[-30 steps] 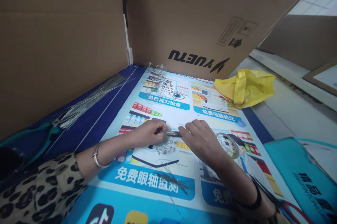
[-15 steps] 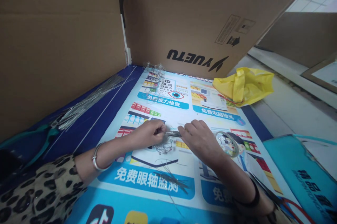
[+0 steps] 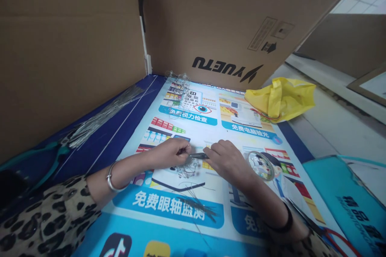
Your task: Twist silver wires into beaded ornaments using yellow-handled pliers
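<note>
- Centrally, right hand [image 3: 226, 161] clamped on pliers [image 3: 198, 155].
- Left hand [image 3: 178, 152] pinched closed at plier tips; what it grips, cannot tell.
- Wire tangle [image 3: 187, 169] below.

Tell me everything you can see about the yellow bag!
The yellow bag looks thin and soft, like fabric or plastic, and a bit shiny. It is crumpled and flopped down, with a strap-like band across its front. It lies by the cardboard, partly on the poster and sticking out past its right edge. A thin red cord runs along its lower left edge. Neither hand touches it. I can't tell if anything is inside.
</note>
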Demonstrator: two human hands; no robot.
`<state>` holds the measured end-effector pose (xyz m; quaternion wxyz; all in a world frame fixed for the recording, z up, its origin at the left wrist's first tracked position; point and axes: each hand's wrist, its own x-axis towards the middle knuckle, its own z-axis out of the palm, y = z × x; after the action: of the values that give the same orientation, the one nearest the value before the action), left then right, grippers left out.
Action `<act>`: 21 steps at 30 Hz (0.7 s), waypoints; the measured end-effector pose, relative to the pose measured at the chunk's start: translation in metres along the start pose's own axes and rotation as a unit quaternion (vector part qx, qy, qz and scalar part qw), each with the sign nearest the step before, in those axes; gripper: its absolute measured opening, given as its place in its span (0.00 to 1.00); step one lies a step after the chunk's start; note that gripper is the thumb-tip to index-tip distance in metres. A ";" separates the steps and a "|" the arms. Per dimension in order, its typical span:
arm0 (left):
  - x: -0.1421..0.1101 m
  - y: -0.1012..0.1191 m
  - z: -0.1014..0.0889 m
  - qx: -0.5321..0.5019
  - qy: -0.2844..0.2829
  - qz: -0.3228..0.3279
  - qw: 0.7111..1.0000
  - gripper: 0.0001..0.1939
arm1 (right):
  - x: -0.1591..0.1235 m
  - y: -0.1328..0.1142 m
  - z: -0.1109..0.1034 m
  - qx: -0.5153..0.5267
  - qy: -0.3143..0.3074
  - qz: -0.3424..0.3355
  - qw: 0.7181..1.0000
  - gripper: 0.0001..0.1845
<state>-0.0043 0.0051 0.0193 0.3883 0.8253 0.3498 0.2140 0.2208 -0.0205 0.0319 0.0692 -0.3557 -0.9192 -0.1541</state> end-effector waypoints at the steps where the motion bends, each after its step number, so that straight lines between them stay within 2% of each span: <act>1: 0.000 0.000 0.000 0.001 0.001 0.001 1.000 0.06 | 0.000 0.000 0.000 0.008 0.000 0.003 1.000 0.05; 7: 0.000 -0.002 -0.001 -0.029 -0.033 -0.014 0.999 0.05 | 0.000 0.002 -0.001 0.041 -0.018 0.015 0.999 0.08; 14: 0.002 0.001 -0.007 -0.054 -0.084 -0.013 0.995 0.04 | 0.001 0.000 -0.005 0.004 -0.006 0.009 1.000 0.08; 21: 0.003 0.003 -0.011 -0.034 -0.122 0.003 0.992 0.03 | 0.002 -0.002 -0.007 -0.031 -0.004 -0.011 0.999 0.03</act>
<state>-0.0082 0.0113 0.0290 0.4555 0.8325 0.2895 0.1249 0.2184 -0.0225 0.0384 0.0530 -0.3485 -0.9180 -0.1814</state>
